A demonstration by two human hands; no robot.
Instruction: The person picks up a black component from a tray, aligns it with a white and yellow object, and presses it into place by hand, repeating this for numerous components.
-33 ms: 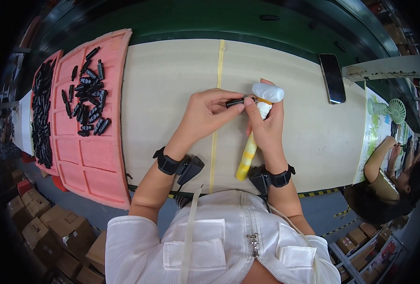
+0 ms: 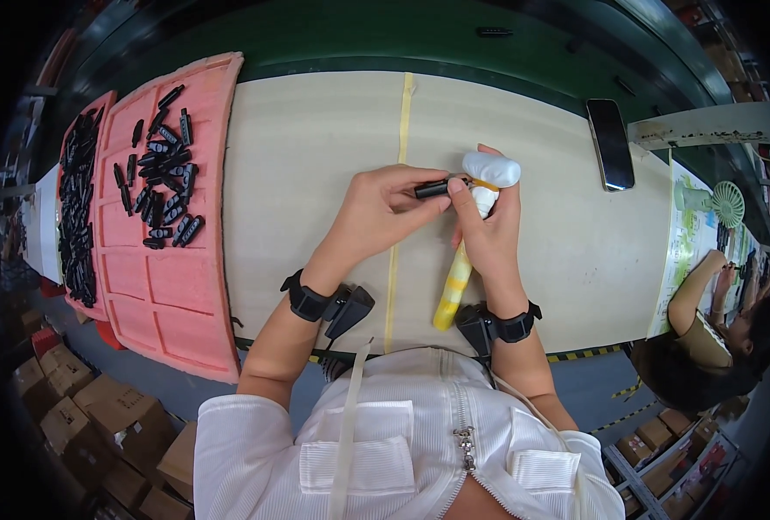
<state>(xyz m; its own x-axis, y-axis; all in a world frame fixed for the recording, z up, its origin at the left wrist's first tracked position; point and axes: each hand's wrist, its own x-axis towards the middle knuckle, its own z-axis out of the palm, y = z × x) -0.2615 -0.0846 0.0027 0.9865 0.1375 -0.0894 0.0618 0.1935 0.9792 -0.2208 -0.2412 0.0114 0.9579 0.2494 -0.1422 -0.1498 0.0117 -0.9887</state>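
Both hands on small black part, mid-bench.
L hand (image 2: 383, 211) pinches black part (image 2: 432, 188); R hand (image 2: 489, 234) gripping yellow tool (image 2: 453, 290) w/ white-wrapped head (image 2: 491, 169). Pinch is shallow, so part could slip and drop onto bench (image 2: 316, 173).

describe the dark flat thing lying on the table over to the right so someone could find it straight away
Start from the pale worktable and follow the yellow tape line up its middle, then look right toward the far edge. There a flat black phone lies alone. Unlike the small black parts heaped on the pink tray at the left, it is one glossy rounded slab.
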